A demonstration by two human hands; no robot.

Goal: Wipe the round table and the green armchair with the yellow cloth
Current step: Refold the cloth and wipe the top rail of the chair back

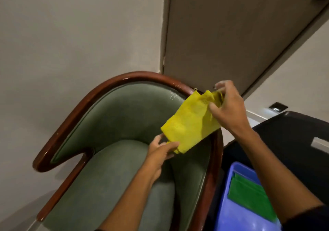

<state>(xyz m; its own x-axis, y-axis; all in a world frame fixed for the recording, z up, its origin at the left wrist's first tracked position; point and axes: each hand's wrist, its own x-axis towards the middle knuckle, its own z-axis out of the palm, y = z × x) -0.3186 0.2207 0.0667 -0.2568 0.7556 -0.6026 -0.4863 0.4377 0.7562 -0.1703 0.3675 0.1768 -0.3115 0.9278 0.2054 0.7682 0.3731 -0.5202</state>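
The green armchair [124,117] with a dark red wooden rim fills the lower left and centre. I hold the yellow cloth [190,124] stretched above its right armrest. My left hand [162,152] pinches the cloth's lower corner over the seat. My right hand [226,106] grips the upper end near the chair's back rim. Small wet droplets show on the rim and backrest near the cloth. The dark round table [292,134] lies to the right, partly hidden by my right arm.
A blue tray [231,213] holding a green cloth [249,195] sits on the table at lower right. A grey wall stands behind the chair and a door panel [231,35] rises at upper right. A wall socket [277,106] sits low on the right.
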